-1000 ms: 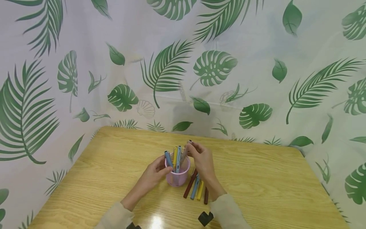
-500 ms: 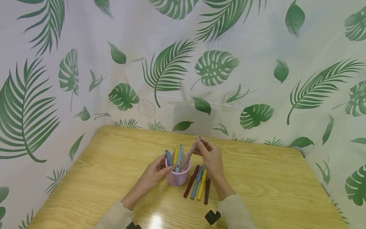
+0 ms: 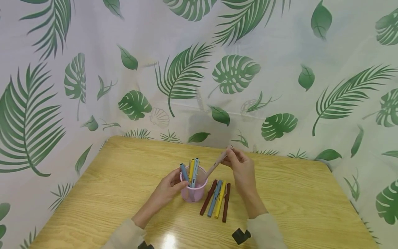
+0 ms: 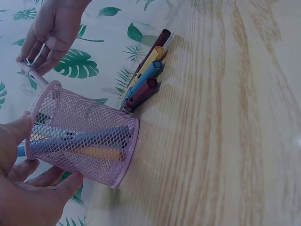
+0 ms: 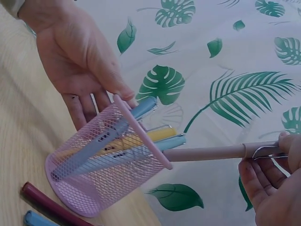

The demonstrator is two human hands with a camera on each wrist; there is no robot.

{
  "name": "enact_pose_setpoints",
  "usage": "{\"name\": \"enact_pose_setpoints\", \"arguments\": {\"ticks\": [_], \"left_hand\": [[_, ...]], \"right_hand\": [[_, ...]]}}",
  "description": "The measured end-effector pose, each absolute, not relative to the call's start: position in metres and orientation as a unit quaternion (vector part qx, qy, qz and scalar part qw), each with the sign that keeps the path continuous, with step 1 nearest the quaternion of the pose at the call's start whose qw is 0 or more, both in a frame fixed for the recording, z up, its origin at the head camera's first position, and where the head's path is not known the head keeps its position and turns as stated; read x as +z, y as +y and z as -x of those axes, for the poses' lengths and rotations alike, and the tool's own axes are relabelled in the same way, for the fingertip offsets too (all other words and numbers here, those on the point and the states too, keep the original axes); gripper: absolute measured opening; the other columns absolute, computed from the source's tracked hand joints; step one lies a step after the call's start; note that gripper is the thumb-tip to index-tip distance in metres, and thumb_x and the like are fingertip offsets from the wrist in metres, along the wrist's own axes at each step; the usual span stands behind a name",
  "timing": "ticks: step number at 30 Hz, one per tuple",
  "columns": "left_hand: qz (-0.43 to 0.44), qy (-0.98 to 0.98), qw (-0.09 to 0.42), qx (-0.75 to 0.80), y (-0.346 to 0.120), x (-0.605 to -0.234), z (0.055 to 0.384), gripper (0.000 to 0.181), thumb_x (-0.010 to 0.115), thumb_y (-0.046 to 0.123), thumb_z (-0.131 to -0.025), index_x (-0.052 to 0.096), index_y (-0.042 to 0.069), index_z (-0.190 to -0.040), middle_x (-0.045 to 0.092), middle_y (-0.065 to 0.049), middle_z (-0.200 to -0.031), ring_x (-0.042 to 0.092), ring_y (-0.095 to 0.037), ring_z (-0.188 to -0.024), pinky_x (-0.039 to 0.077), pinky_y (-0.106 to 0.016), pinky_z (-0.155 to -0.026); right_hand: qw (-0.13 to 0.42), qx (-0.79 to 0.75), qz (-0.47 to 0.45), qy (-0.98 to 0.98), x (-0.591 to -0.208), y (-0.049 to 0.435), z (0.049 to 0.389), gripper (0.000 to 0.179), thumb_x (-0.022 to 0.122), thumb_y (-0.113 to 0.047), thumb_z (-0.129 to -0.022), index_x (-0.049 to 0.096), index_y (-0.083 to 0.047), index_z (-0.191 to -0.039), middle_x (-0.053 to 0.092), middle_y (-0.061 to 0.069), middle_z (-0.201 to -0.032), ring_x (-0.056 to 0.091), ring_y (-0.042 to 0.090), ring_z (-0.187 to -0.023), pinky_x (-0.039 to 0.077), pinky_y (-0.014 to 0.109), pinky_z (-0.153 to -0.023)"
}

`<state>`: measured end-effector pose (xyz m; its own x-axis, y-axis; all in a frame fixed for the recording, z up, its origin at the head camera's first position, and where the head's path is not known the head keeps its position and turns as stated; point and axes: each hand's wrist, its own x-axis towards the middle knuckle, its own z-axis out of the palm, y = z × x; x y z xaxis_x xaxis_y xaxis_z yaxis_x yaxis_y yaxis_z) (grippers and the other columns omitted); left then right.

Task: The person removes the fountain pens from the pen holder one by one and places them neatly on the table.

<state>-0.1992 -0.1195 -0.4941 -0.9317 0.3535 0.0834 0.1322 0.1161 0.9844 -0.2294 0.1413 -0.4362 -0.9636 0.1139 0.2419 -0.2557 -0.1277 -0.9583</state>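
My left hand (image 3: 169,189) holds a pink mesh pen cup (image 3: 199,194), with the thumb at the rim and the fingers around the side. Inside the cup lean a blue pen (image 3: 183,170), a yellow pen (image 5: 162,133) and a light blue pen (image 5: 141,153). To the right of it, my right hand (image 3: 244,171) pinches a pinkish-grey pen (image 5: 207,153) near its clip end. This pen slants down to the left, and its lower end overlaps the cup's rim. The right thumb and fingertips lie around the cap by the metal clip.
Right of the cup, several pens lie side by side on the wooden table (image 3: 295,200): a dark red pen (image 3: 207,199), a blue pen (image 3: 214,200), a yellow pen (image 3: 219,201) and another dark red pen (image 3: 226,204). A leaf-patterned cloth (image 3: 186,31) hangs behind the table.
My right hand has moved right and slightly up, drawing the pinkish-grey pen outward from the cup and tilting it more. The left hand and cup stay nearly in place.
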Motion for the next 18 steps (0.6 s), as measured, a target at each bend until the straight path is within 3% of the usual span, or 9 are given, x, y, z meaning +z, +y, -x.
{"name": "enact_pose_setpoints", "arguments": {"ticks": [9, 18], "left_hand": [[-0.159, 0.742, 0.086, 0.646, -0.119, -0.494, 0.199, 0.066, 0.063, 0.021, -0.105, 0.033, -0.001, -0.159, 0.056, -0.025, -0.143, 0.053, -0.040, -0.134, 0.048, -0.048, -0.110], [-0.158, 0.746, 0.085, 0.641, -0.118, -0.493, 0.199, 0.064, 0.061, 0.019, -0.106, 0.032, -0.001, -0.159, 0.054, -0.027, -0.145, 0.052, -0.041, -0.135, 0.047, -0.049, -0.110]], "right_hand": [[0.138, 0.751, -0.046, -0.644, -0.428, 0.165, 0.224, 0.038, 0.063, -0.023, -0.105, 0.064, 0.005, -0.131, 0.071, 0.007, -0.099, 0.072, 0.017, -0.090, 0.059, 0.035, -0.091], [0.144, 0.743, -0.019, -0.654, -0.428, 0.190, 0.217, 0.036, 0.062, -0.024, -0.106, 0.065, 0.005, -0.125, 0.072, 0.003, -0.095, 0.072, 0.015, -0.088, 0.059, 0.032, -0.091]]}}
